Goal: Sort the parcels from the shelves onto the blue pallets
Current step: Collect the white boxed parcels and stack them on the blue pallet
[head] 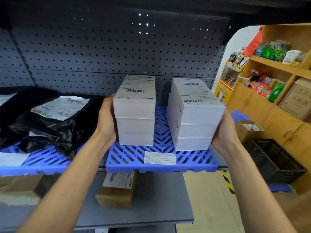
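Two stacks of white boxes with shipping labels stand on a blue pallet (161, 163) on the shelf. My left hand (106, 120) lies against the left side of the left stack (135, 111), fingers hidden behind it. My right hand (224, 130) lies against the right side of the right stack (193, 115), fingers reaching behind its top. Each stack has three boxes. A paper label (159, 158) is stuck on the pallet's front.
Black bag parcels (50, 118) with white labels lie on a second blue pallet (42, 163) to the left. A brown box (116, 192) sits on the lower shelf. A black crate (274, 163) and a wooden cabinet (272, 101) with goods stand right.
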A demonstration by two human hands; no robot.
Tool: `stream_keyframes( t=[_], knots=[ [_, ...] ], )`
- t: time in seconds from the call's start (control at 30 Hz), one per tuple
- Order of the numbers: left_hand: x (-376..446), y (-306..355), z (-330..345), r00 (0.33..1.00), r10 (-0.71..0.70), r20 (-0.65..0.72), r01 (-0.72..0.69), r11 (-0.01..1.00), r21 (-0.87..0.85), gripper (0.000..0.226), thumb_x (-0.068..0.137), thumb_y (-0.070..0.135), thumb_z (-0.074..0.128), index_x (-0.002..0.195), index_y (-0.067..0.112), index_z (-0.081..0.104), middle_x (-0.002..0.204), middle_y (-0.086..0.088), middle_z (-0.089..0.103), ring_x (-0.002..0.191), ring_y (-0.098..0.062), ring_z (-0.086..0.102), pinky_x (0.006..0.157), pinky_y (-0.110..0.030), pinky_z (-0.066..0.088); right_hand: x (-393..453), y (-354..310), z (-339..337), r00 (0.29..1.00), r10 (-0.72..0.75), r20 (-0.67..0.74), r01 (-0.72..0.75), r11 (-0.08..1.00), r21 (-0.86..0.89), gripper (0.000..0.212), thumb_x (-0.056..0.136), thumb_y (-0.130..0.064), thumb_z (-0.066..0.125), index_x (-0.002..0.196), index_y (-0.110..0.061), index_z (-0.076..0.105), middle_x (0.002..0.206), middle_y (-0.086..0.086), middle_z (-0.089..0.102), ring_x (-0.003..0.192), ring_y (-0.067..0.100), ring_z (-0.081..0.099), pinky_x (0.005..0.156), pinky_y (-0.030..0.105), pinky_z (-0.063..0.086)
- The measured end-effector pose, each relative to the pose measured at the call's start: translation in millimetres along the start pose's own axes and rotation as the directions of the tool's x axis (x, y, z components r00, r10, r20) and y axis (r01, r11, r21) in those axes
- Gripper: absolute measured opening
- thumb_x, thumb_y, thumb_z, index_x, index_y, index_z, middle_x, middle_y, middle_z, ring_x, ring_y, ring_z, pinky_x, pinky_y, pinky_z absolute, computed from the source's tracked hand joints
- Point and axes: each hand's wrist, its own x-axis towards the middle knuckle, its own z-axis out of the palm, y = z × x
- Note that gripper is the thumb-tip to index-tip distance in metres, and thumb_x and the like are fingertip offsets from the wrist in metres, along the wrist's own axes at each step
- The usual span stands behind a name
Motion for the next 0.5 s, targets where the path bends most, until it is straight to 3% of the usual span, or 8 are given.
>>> stream_keyframes(
  t=[0.23,0.37,0.5],
  knots=[
    [-3,-4,11,0.999,0.015,-0.042,-0.015,1.000,-0.006,0.051,0.104,0.039,0.030,0.080,0.030,0.074,0.092,0.001,0.074,0.088,-0.016,0.067,0.081,-0.036,0.050,4,9,7,1.000,-0.027,0.009,0.027,1.000,-0.002,0.047,0.106,-0.054,0.026,0.117,-0.032,0.066,0.110,-0.007,0.076,0.105,0.011,0.070,0.091,0.035,0.054],
    [-2,-5,13,0.999,0.016,-0.043,-0.015,1.000,0.011,0.047,0.103,0.040,0.029,0.089,0.027,0.072,0.096,0.000,0.074,0.091,-0.017,0.066,0.084,-0.038,0.049,7,13,13,0.999,0.012,0.041,-0.011,1.000,-0.011,0.055,0.103,-0.061,0.026,0.131,-0.031,0.061,0.124,-0.003,0.071,0.120,0.018,0.064,0.110,0.048,0.044],
    [-5,-6,16,0.999,0.014,-0.037,-0.013,0.999,0.035,0.048,0.104,0.039,0.027,0.087,0.026,0.070,0.091,0.001,0.074,0.086,-0.015,0.067,0.079,-0.036,0.051,6,14,23,0.998,0.008,0.066,-0.011,0.999,0.032,0.051,0.104,-0.057,0.027,0.122,-0.030,0.066,0.121,-0.002,0.073,0.117,0.017,0.066,0.108,0.044,0.045]
  ],
)
